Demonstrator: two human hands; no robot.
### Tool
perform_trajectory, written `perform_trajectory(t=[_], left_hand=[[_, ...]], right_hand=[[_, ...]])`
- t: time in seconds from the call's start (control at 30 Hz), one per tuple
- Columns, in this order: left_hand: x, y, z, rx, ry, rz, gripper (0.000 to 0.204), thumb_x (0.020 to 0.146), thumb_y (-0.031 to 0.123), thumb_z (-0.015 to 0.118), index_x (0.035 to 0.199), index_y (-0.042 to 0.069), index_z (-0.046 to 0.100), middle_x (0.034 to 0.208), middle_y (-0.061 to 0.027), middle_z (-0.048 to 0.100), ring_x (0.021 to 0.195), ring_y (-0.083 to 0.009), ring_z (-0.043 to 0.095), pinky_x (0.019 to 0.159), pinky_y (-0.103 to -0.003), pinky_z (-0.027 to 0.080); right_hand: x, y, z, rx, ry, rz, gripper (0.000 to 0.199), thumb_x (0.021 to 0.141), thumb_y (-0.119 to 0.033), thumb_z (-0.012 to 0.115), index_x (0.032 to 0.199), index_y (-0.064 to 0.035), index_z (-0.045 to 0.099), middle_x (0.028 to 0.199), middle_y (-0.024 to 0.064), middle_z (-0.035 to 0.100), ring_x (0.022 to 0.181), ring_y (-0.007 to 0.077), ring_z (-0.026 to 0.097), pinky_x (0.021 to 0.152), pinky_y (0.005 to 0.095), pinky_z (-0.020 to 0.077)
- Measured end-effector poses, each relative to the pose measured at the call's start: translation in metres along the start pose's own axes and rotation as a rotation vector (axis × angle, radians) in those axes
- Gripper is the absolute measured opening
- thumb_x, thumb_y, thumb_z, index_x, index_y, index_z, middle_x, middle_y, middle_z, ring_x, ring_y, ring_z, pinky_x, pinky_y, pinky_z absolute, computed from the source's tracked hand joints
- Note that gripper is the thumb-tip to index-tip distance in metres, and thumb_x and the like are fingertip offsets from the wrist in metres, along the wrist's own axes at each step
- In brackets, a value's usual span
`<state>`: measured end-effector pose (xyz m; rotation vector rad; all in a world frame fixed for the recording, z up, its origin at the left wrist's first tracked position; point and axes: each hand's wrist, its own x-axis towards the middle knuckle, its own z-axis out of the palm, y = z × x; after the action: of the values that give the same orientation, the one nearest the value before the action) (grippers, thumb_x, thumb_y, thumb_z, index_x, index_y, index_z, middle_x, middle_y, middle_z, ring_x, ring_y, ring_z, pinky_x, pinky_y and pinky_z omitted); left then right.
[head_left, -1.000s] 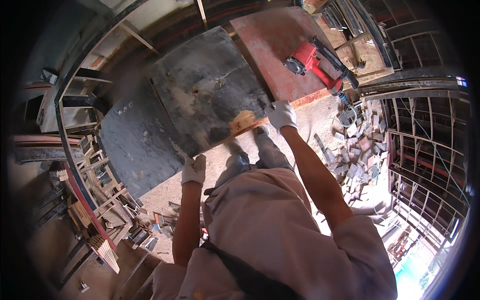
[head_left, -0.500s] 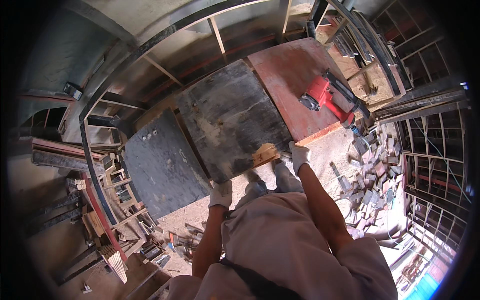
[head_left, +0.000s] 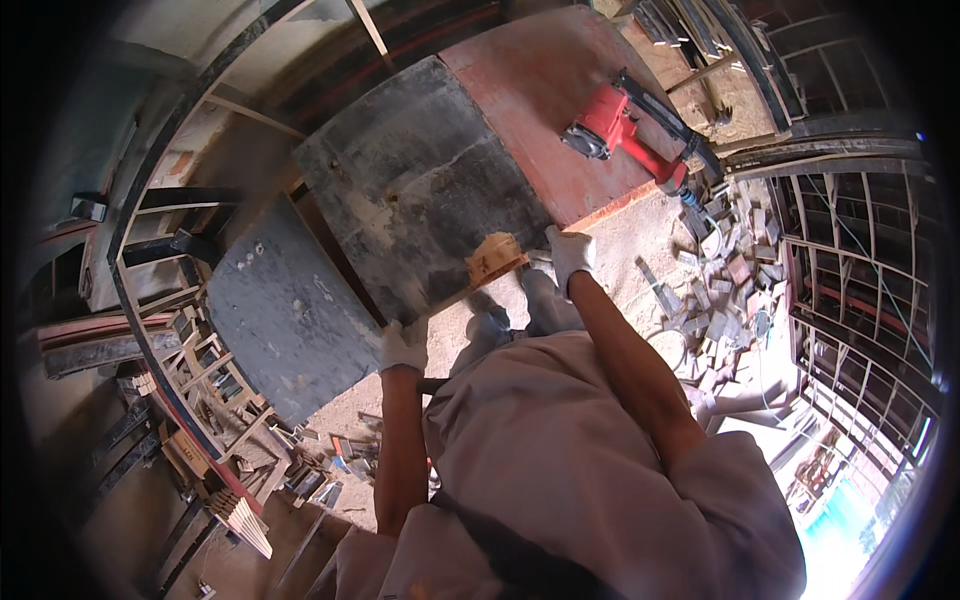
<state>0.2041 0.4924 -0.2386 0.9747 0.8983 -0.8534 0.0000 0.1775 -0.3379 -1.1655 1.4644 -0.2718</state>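
Observation:
A dark, worn plywood panel (head_left: 415, 185) lies between two others, its near edge toward me. My left hand (head_left: 403, 348), in a white glove, is closed on its near left corner. At the near right corner my right hand (head_left: 571, 254), also gloved in white, holds the edge; its fingertips are partly hidden. Bare, splintered wood (head_left: 496, 257) shows on the near edge between my hands. To the left lies a grey panel (head_left: 285, 305), with a narrow gap between. A reddish panel (head_left: 535, 95) lies on the right, with a red and black nail gun (head_left: 618, 128) on it.
A hose (head_left: 697, 203) joins the nail gun's handle end. Wood offcuts (head_left: 735, 270) are heaped on the floor at right, with more scraps (head_left: 340, 455) at lower left. Framed panels (head_left: 160, 350) stand along the left, and slatted frames (head_left: 860, 270) stand at right. A hammer (head_left: 722, 112) lies beyond the nail gun.
The whole scene has shifted up and left in view. Both hands keep their places at the dark panel's near corners, and the nail gun still lies on the reddish panel.

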Motion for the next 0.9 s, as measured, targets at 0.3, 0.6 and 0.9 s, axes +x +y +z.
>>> perform_trajectory(t=[0.3,0.6,0.9], left_hand=[[0.023,0.012,-0.033,0.178,-0.029,0.130,0.031,0.105,0.015,0.043,0.126,-0.006,0.052,0.129,-0.0201,0.060,0.122,-0.0358,0.057,0.104,-0.047,0.052],[0.030,0.005,-0.035,0.415,-0.134,0.272,0.036,0.098,0.025,0.062,0.108,-0.010,0.062,0.101,-0.0167,0.072,0.093,-0.0311,0.071,0.081,-0.034,0.059],[-0.060,0.007,-0.001,1.913,0.150,1.397,0.068,0.088,0.058,0.066,0.131,0.005,0.059,0.127,-0.0242,0.061,0.115,-0.0402,0.060,0.098,-0.056,0.046]], right_hand=[[-0.071,-0.098,0.006,-0.568,0.101,-0.073,0.047,0.086,-0.043,0.059,0.080,0.0008,0.074,0.083,0.0254,0.070,0.079,0.0389,0.071,0.075,0.0490,0.0545],[-0.072,-0.095,0.002,-0.322,0.103,-0.014,0.047,0.088,-0.040,0.059,0.075,0.0041,0.069,0.069,0.0215,0.067,0.067,0.0298,0.069,0.063,0.0447,0.0507],[-0.049,-0.098,-0.021,-0.453,-0.210,-0.053,0.048,0.092,-0.041,0.060,0.079,0.0038,0.071,0.072,0.0133,0.074,0.054,0.0217,0.069,0.059,0.0360,0.0584]])
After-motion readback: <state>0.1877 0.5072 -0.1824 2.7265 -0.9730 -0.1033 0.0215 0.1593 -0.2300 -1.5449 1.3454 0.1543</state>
